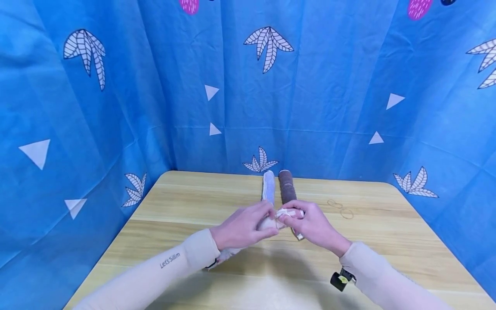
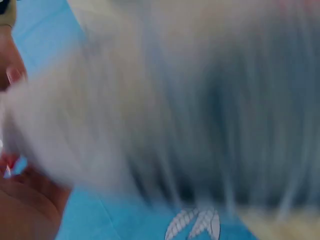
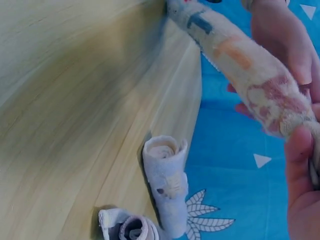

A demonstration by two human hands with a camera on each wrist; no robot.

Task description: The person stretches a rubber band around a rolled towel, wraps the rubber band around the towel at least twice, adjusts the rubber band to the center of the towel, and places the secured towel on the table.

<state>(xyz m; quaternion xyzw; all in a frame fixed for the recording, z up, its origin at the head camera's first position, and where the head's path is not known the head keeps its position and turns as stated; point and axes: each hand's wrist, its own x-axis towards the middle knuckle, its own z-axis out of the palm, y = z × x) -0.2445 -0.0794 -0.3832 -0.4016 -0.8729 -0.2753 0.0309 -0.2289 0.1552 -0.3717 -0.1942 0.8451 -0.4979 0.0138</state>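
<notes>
Both hands are on a cream rolled towel (image 3: 265,82) with red, orange and blue prints, held above the table and slanting toward the left forearm. My left hand (image 1: 246,224) curls its fingers and thumb around the roll near its far end. With thumb and fingers, my right hand (image 1: 311,224) pinches that end, where the cloth bunches. A thin tan loop like a rubber band shows between the two hands in the head view. In the left wrist view the towel (image 2: 115,115) is a close blur hiding most of the work.
Beyond the hands, a pale lavender rolled towel (image 1: 268,187) and a brown rolled towel (image 1: 286,186) lie side by side on the wooden table (image 1: 186,193). Thin rubber bands (image 1: 346,213) lie to the right. A blue patterned curtain (image 1: 329,86) surrounds the table's back and sides.
</notes>
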